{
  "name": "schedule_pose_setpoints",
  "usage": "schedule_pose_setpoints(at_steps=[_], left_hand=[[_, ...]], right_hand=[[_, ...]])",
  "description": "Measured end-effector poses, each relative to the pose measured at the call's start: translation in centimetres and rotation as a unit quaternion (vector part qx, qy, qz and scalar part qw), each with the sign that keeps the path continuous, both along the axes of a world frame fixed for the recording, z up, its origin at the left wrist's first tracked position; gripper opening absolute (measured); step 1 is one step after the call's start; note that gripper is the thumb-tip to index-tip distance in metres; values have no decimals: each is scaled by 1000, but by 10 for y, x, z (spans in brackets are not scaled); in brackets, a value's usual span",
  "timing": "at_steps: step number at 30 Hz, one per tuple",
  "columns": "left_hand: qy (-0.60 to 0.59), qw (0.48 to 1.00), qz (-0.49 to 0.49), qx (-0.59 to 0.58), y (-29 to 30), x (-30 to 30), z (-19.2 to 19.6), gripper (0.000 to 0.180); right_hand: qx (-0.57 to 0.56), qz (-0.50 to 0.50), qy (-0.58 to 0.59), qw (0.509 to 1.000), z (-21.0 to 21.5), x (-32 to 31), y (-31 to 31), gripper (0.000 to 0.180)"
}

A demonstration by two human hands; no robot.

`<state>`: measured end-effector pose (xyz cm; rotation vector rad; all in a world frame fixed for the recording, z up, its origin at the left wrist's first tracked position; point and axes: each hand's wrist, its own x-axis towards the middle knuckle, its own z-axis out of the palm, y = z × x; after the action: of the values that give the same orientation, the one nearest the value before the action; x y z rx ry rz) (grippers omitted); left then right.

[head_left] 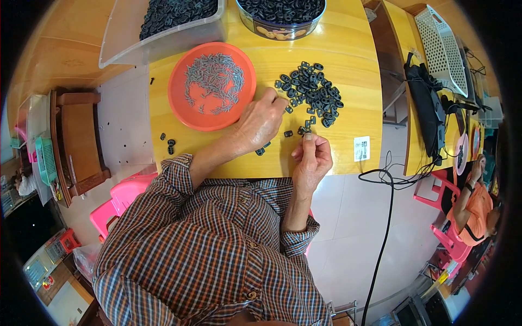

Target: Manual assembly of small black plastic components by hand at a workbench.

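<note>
My left hand point(261, 124) reaches across the yellow table beside an orange-red plate point(176, 106) of small grey metal pins point(217, 76). Its fingers are closed near the left edge of a pile of small black plastic pieces point(312, 89), and what they hold, if anything, is hidden. Closer to me, my right hand point(312, 156) pinches a small black plastic piece point(305, 130) between thumb and finger. Another such piece point(288, 133) lies just left of it. Partly behind my left wrist are a few more black pieces point(261, 150).
At the back stand a clear plastic bin point(185, 33) and a round tin point(283, 33), both full of black pieces. A few pieces point(171, 145) lie near the table's left edge. A white printed label point(361, 149) lies at right, with a black cable point(389, 217) beyond the edge.
</note>
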<state>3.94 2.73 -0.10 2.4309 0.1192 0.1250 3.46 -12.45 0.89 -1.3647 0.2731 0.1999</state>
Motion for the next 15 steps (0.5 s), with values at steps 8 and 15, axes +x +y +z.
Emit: schedule_pose_setpoints(at_steps=[8, 15], left_hand=[[-114, 992, -1, -50, 4, -1, 7, 16], [-59, 998, -25, 5, -3, 5, -1, 13]], right_hand=[[0, -7, 16, 1000, 0, 1, -2, 12], [12, -15, 11, 1000, -4, 0, -5, 12]])
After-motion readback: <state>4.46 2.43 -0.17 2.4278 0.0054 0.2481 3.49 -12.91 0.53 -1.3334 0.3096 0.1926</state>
